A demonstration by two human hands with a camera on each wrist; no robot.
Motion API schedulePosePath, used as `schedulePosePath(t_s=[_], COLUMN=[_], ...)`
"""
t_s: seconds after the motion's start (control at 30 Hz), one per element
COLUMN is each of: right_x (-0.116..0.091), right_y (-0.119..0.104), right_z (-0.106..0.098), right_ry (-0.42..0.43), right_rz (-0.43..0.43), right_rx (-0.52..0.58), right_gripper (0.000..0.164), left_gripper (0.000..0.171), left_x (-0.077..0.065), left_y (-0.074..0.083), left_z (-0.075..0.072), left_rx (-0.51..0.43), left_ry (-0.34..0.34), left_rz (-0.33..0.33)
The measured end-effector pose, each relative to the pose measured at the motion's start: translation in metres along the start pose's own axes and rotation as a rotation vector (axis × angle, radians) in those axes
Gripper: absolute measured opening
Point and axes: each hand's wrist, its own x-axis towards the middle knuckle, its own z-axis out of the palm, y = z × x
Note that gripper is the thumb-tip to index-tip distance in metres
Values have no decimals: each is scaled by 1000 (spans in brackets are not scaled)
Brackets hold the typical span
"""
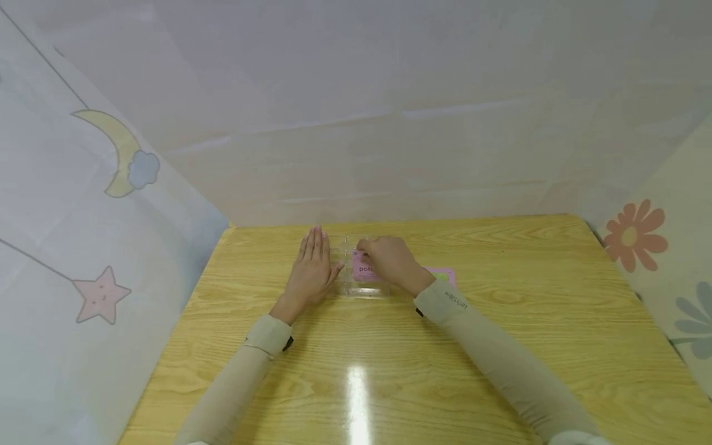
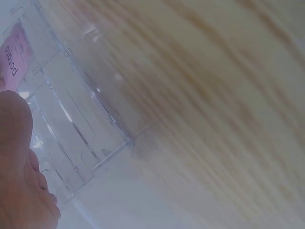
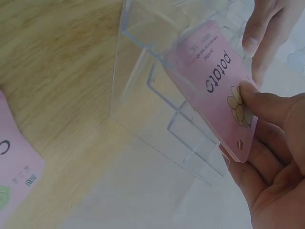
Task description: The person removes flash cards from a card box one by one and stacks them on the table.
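Note:
A clear plastic box (image 1: 369, 292) with dividers stands near the back of the table. My left hand (image 1: 313, 271) lies over its left part with the fingers straight and the thumb out to the side. In the right wrist view my right hand (image 3: 276, 152) pinches a thin stack of pink flashcards (image 3: 209, 78) between thumb and fingers. The top card reads "potato" and has a drawing of potatoes. The far end of the stack is inside the box, seen through its clear wall. From the head view, my right hand covers part of the stack.
Another pink flashcard (image 1: 449, 273) with a green picture lies on the wooden table (image 1: 528, 327), right of the box and partly behind my right wrist. A pale wall (image 1: 389, 154) rises at the table's back edge, with printed walls on both sides.

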Motion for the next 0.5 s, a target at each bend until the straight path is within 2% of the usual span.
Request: schedulePosePath(t_s=[0.3, 0.5], right_x=[7, 11], right_y=[-2, 3], right_z=[-7, -12], right_ry=[-74, -111], right_rz=[83, 91], right_rx=[92, 143], right_gripper=[16, 15], left_gripper=[81, 81], left_x=[0, 0], left_y=[-2, -2], left_z=[1, 2], left_rx=[7, -16], left_ry=[11, -2], left_rz=[4, 0])
